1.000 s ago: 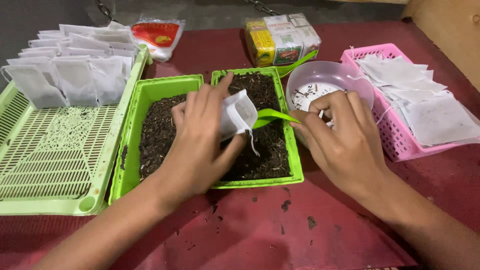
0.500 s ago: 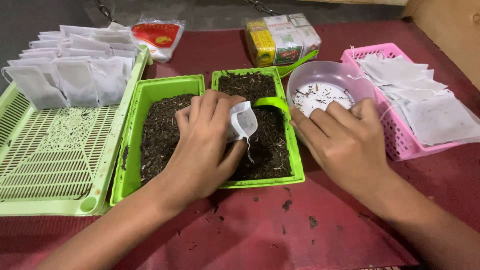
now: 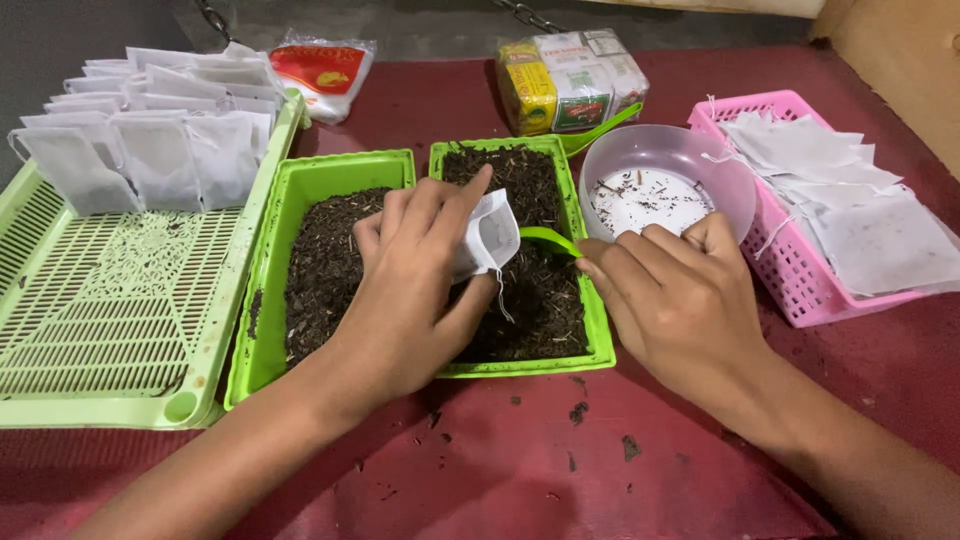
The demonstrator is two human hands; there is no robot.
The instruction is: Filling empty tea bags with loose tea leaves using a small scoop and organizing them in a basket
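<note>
Left hand [image 3: 420, 270] is curling, fingers pinching, thumb underneath. Right hand [image 3: 680, 300] is gripping knuckles-up, just beside it; both forearms angling inward.

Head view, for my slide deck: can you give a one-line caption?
Left hand holds a small white bag over a green tray of dark loose leaves while right hand works a green scoop.

Green scoop [image 3: 548, 239] handle seemingly hidden.

Even, soft light, sharp focus
Overhead light is falling evenly; faint shadows are lying under both forearms, nothing is glaring.
</note>
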